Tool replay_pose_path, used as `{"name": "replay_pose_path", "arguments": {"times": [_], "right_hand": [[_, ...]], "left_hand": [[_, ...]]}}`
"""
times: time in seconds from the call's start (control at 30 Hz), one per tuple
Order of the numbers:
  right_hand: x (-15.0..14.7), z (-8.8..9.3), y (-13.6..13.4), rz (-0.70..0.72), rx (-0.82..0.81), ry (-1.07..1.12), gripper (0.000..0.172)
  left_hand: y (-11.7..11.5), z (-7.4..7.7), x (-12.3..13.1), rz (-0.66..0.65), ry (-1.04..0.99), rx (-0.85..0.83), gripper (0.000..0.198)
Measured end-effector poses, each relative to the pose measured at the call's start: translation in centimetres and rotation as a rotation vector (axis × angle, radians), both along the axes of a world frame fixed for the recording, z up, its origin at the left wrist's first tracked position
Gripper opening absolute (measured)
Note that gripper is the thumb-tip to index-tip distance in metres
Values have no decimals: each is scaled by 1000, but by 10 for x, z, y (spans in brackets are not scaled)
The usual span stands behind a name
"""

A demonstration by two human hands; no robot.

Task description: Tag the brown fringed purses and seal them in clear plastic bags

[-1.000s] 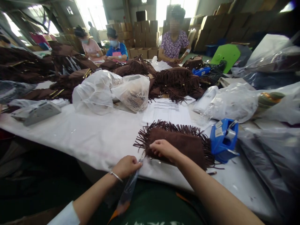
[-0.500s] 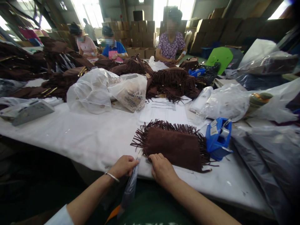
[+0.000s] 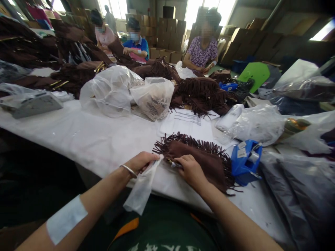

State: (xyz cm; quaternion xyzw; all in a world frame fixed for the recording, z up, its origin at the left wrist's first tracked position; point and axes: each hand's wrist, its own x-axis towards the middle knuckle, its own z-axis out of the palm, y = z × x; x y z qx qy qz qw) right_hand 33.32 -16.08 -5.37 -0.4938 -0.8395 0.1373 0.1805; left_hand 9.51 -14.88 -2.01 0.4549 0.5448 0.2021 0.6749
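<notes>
My left hand (image 3: 146, 162) is closed, pinching the top of a narrow translucent plastic sleeve (image 3: 142, 188) that hangs over the table's front edge. A brown fringed bag (image 3: 202, 158) lies on the white table, its fringe fanned along the far and right sides. At its near left corner, my right hand (image 3: 190, 170) is closed on the edge, the fingertips beside small shiny metal parts (image 3: 171, 162). The exact grip under those fingers is partly hidden. The sleeve's upper end is close to that corner; whether they touch I cannot tell.
A blue tape dispenser (image 3: 246, 162) stands right of the bag. Behind lie printed papers (image 3: 187, 125), filled plastic bags (image 3: 153, 97) and heaped brown fringed goods (image 3: 201, 92). A grey flat device (image 3: 36, 104) sits at left. Several co-workers (image 3: 201, 50) are across the table.
My left hand has risen toward the bag's corner, swinging the sleeve out flatter. My right hand has lifted and tilted the bag's near left edge, exposing metal parts. The view has shifted.
</notes>
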Motion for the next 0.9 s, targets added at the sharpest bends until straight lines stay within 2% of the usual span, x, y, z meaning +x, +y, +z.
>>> {"name": "replay_pose_path", "arguments": {"times": [0.13, 0.23, 0.4, 0.5, 0.6, 0.67, 0.77, 0.9], "right_hand": [[21, 34, 28, -33, -275, 244, 26], [24, 45, 33, -71, -404, 334, 24], [14, 35, 28, -89, -365, 373, 23], [15, 30, 28, -109, -415, 377, 24], [20, 31, 32, -131, -491, 390, 24], [22, 33, 35, -160, -500, 401, 24], [23, 36, 38, -205, -471, 420, 24], [25, 41, 40, -196, -460, 392, 25]], "left_hand": [[38, 27, -25, -157, 34, 48, 38], [52, 34, -34, -237, 70, 115, 39], [54, 15, -41, -305, 117, 181, 41], [51, 4, -50, -274, 75, 173, 45], [39, 2, -51, -232, -16, 145, 43], [25, 0, -37, -234, -137, 91, 41], [2, -12, 5, -208, -323, 55, 41], [-11, -32, 73, -40, -333, 207, 47]]}}
